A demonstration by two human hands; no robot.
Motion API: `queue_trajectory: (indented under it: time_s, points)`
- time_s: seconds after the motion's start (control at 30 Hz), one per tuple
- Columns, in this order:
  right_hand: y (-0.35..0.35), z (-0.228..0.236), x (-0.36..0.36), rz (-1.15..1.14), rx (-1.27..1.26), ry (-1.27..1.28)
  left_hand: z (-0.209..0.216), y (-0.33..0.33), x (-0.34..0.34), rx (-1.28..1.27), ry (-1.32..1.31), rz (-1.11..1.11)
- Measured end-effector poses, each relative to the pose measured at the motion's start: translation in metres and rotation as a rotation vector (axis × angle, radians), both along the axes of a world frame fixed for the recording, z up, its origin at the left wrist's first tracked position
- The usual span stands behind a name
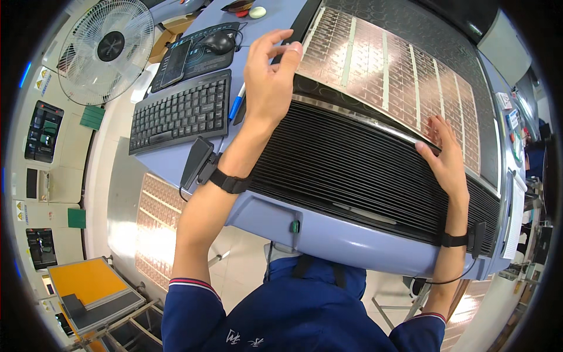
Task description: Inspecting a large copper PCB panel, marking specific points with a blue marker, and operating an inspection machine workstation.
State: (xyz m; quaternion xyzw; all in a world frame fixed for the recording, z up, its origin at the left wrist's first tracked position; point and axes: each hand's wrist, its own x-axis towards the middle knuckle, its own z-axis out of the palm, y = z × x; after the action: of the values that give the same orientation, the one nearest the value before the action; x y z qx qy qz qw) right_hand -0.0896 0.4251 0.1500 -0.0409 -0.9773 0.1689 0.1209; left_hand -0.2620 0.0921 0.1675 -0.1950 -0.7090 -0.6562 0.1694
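A copper-coloured circuit panel [366, 64] with pale strips lies on the dark patterned bed of a blue-grey machine. My left hand [271, 79] is raised at the panel's left end, beside the black frame edge. Its fingers are bent, with a gap between them and the thumb, and nothing shows in it. Over the panel's near edge toward the right, my right hand [446, 155] rests with fingers stretched out on the copper and the thumb apart. Below that edge runs a black ribbed cover [352, 158]. Each wrist wears a black strap with a small device.
Left of the machine bed are a black keyboard [180, 111], a mouse [218, 42], a phone [176, 61] and a blue pen [237, 104]. A fan [108, 50] stands at the far left. Another copper panel [157, 229] is low beside the machine, near an orange-topped cart [88, 284].
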Motion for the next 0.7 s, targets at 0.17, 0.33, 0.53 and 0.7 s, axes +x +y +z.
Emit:
queue_trajectory:
  time_s: [0.17, 0.33, 0.53, 0.7]
  points:
    - [0.014, 0.02, -0.008, -0.198, -0.074, 0.272, -0.001, 0.003, 0.007, 0.181, 0.056, -0.004]
    - [0.052, 0.086, -0.017, -0.421, -0.217, 0.532, 0.004, 0.024, 0.046, -0.329, 0.296, -0.171]
    - [-0.015, 0.125, -0.032, 0.016, -1.472, 0.837, 0.004, 0.03, 0.065, -0.666, 0.56, -0.359]
    - [-0.012, 0.044, -0.011, -0.014, -1.485, -0.035, -0.012, 0.028, 0.052, -0.731, 0.46, -0.123]
